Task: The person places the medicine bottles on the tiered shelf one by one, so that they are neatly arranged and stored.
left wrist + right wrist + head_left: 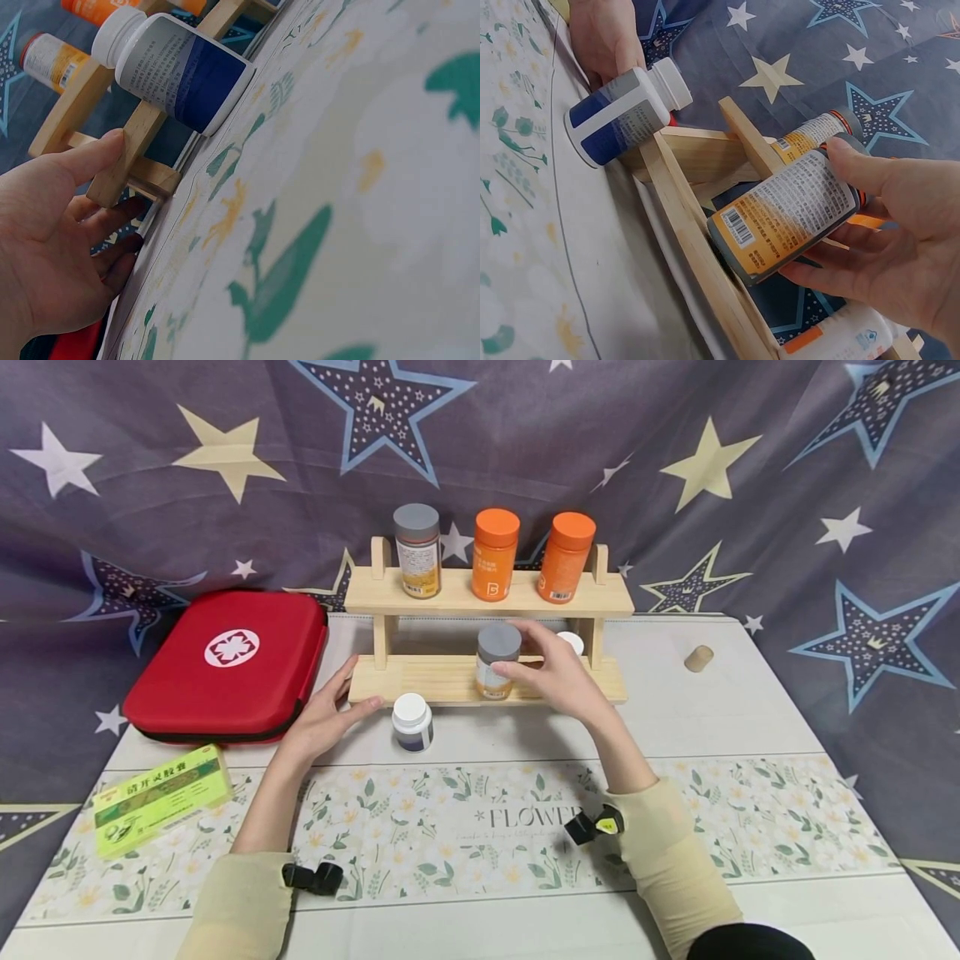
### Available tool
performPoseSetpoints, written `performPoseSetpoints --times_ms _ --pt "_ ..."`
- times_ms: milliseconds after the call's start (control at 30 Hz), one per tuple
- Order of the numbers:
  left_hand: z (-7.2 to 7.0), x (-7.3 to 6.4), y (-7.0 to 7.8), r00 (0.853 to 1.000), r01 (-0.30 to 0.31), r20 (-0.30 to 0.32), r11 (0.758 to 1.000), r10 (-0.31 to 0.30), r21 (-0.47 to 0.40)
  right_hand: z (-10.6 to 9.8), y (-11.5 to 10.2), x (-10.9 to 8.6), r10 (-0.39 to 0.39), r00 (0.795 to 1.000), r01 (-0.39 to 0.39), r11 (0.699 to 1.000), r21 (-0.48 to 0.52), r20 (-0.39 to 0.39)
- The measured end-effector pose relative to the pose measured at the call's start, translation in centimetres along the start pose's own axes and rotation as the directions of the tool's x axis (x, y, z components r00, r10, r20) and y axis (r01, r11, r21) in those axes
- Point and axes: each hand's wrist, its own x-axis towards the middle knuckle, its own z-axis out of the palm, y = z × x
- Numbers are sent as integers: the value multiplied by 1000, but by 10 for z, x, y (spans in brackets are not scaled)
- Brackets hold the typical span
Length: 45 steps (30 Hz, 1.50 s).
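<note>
My right hand [551,672] holds a grey-capped supplement bottle [780,214] with a yellow-and-white label, thumb on one side and fingers on the other. In the head view the bottle is upright at the lower tier of a two-tier wooden rack [427,681]. My left hand [318,722] grips the left end of that lower tier; in the left wrist view its thumb [101,154] lies against the board and the fingers are behind. A white-capped pill bottle [412,724] with a blue label stands before the rack, near the left thumb. Another white bottle [844,334] is partly hidden behind my right hand.
On the upper tier stand a grey-capped bottle [417,552] and two orange bottles [495,556]. A red first-aid case [225,668] lies left of the rack, with a yellow-green medicine box [163,800] before it. A small cork-like cylinder [698,658] is at the right.
</note>
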Motion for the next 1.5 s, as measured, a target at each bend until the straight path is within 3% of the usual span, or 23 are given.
performPoseSetpoints --times_ms 400,1500 --pt "0 -1 0 1000 1 0 1000 -1 -1 5 -1 1 -4 1000 3 1000 -28 -25" --pt "-1 -1 1 1000 8 -2 1000 -8 10 15 -3 4 56 996 -56 998 11 -65"
